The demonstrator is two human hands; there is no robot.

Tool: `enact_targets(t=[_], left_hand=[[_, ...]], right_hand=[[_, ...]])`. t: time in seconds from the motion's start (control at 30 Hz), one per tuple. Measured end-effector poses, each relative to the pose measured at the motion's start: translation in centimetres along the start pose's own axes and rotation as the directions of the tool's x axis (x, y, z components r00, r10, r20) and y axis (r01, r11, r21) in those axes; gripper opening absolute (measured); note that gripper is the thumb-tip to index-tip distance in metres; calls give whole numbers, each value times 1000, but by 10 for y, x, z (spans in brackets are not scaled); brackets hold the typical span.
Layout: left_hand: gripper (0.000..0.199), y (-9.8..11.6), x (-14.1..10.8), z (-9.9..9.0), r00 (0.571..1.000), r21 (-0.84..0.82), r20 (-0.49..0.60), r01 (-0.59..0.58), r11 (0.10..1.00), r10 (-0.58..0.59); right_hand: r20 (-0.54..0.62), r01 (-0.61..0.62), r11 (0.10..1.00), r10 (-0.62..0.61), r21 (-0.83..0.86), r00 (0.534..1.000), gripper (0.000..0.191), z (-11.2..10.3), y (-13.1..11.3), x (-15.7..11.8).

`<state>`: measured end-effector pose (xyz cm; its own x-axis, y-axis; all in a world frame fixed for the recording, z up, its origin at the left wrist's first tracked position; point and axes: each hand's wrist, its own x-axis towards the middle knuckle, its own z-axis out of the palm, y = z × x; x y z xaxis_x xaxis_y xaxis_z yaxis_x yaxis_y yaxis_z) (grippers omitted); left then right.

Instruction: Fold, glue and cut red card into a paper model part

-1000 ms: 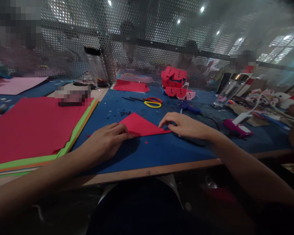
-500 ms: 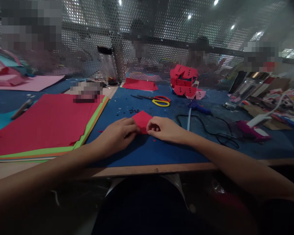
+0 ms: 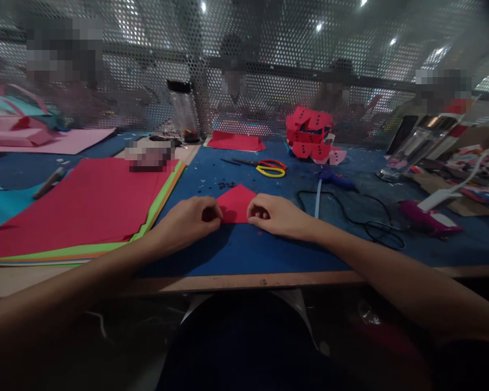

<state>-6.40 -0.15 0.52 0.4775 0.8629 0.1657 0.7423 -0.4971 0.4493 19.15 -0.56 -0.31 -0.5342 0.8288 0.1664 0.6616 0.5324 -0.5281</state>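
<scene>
A small piece of red paper [image 3: 236, 202] with a pointed top lies on the blue tabletop, between my two hands. My left hand [image 3: 198, 214] pinches its left corner with thumb and fingertips. At the opposite corner, my right hand [image 3: 275, 213] is closed on the paper with curled fingers. A tiny red scrap [image 3: 259, 233] lies just in front of it. Behind the paper are several small black dots [image 3: 227, 185] and a pair of scissors [image 3: 267, 167] with red and yellow handles.
Stacked coloured sheets [image 3: 85, 206] cover the left side. A red paper model [image 3: 309, 136] and flat red sheets [image 3: 235, 141] sit at the back before a perforated metal screen [image 3: 261, 43]. To the right are a blue glue gun [image 3: 338, 180] with its cord, a purple device [image 3: 430, 220] and a clear jar [image 3: 411, 146].
My left hand has shifted outward to the left, from the paper's face to its corner, so more of the red paper shows. The right hand keeps its hold; the view has turned slightly.
</scene>
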Motion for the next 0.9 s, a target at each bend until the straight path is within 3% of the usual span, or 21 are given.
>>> enact_targets(t=[0.37,0.9], left_hand=[[19,-35,-4,-7,997,-25,39,63,998,-62],[22,-64,-22,-25,994,-49,41,99,994,-97]], right_hand=[[6,7,1000,-7,-4,1000,7,-1,-1,0],[16,-1,1000,1,11,1000,7,-1,0,-1]])
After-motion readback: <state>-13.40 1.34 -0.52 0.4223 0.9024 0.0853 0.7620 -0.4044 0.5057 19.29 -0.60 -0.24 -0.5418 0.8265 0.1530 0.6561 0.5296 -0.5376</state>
